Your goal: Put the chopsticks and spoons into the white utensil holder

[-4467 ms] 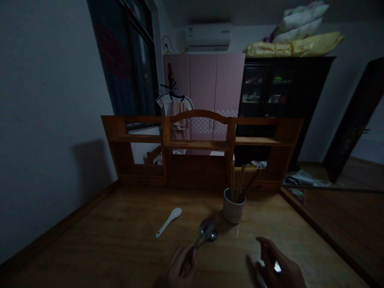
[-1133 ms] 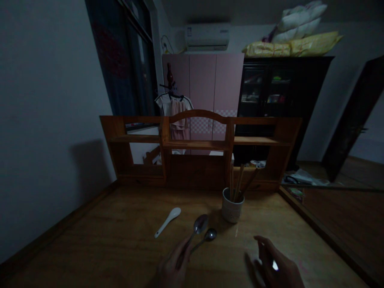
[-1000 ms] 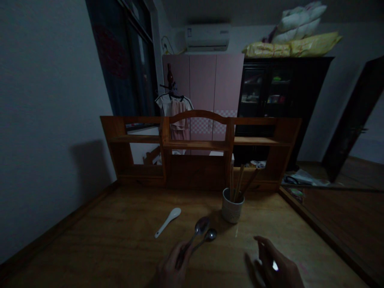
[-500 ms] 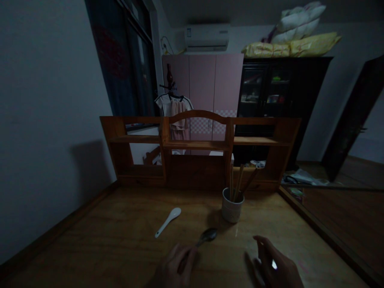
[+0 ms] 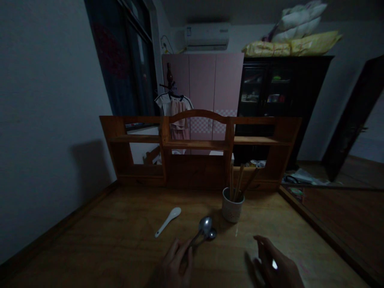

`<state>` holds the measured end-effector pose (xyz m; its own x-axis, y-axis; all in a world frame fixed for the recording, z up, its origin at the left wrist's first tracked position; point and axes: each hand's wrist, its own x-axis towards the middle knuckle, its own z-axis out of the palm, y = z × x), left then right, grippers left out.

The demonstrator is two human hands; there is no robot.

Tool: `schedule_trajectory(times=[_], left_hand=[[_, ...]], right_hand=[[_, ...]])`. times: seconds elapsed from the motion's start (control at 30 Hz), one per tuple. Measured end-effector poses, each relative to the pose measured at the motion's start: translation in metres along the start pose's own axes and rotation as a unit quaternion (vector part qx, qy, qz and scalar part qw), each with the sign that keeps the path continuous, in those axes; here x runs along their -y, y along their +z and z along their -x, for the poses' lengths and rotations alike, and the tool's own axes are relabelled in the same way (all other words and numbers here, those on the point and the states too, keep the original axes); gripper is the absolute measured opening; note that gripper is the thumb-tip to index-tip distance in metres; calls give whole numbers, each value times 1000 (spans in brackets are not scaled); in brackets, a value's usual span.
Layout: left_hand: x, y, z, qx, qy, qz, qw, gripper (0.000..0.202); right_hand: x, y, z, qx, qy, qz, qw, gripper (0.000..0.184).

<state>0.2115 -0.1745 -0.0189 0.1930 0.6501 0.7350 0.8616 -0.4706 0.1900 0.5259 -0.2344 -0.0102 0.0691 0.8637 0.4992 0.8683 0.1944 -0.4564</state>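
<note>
My left hand [image 5: 175,267] is at the bottom edge of the dim view, fingers pinched round the handle of a metal spoon [image 5: 205,225] whose bowl is raised over the wooden table [image 5: 120,240]. A second metal spoon [image 5: 212,234] lies on the table just under and right of it. My right hand [image 5: 274,269] rests on the table at the lower right, fingers apart and holding nothing. A white ceramic spoon [image 5: 168,221] lies to the left. A white cup [image 5: 231,209] with several wooden chopsticks stands just beyond the metal spoons.
A low wooden shelf unit [image 5: 198,148] runs across the table's far edge. The table has a raised rim on the left and right sides. Behind stand a pink wardrobe [image 5: 204,88], a dark cabinet [image 5: 279,100] and hanging clothes [image 5: 175,112].
Half a second ago the held spoon was lowered against the table beside the other one; now my left hand has lifted its bowl up again. My right hand has stayed put.
</note>
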Motion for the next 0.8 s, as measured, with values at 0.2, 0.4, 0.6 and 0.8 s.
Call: schedule_trajectory(times=[0.2, 0.4, 0.6, 0.8], left_hand=[[2, 3, 7, 35, 1, 18, 999, 31], [2, -1, 6, -5, 4, 22, 1000, 27], [-2, -5, 2, -7, 1, 21, 1000, 27], [0, -7, 2, -6, 41, 24, 999, 29]], right_hand=[[7, -5, 0, 8, -1, -4, 1000, 28], [14, -7, -4, -24, -32, 4, 999, 30], [20, -8, -6, -39, -35, 8, 999, 27], [7, -3, -2, -10, -27, 9, 1000, 31]])
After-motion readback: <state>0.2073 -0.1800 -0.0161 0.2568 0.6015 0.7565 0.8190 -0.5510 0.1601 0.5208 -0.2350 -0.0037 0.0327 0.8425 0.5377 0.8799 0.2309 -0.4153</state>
